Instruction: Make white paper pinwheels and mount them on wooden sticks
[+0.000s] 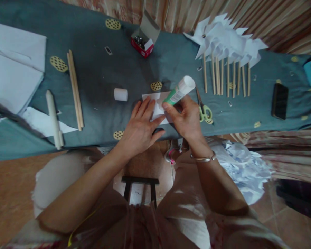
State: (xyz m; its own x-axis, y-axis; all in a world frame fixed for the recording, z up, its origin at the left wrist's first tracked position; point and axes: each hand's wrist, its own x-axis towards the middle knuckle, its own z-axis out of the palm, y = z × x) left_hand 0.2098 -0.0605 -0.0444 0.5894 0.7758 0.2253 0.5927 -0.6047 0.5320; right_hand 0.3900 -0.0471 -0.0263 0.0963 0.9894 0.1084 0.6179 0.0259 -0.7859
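Note:
A glue stick (178,91) with a green and white label is gripped in my right hand (188,119), tilted, its lower end down at a small sheet of white paper (159,110). My left hand (141,128) lies with fingers spread, pressing on the left part of that sheet. A white cylindrical cap (120,94) lies on its side left of the paper. Just right of my right hand are scissors (205,111) with light green handles, partly covered by the hand.
Several white paper pinwheels (225,39) on wooden sticks lie at the back right. An open red box (142,45) of small metal pieces stands at the back. Left are wooden sticks (75,90), a pale rod (53,119) and paper sheets (15,65). A phone (280,101) lies right.

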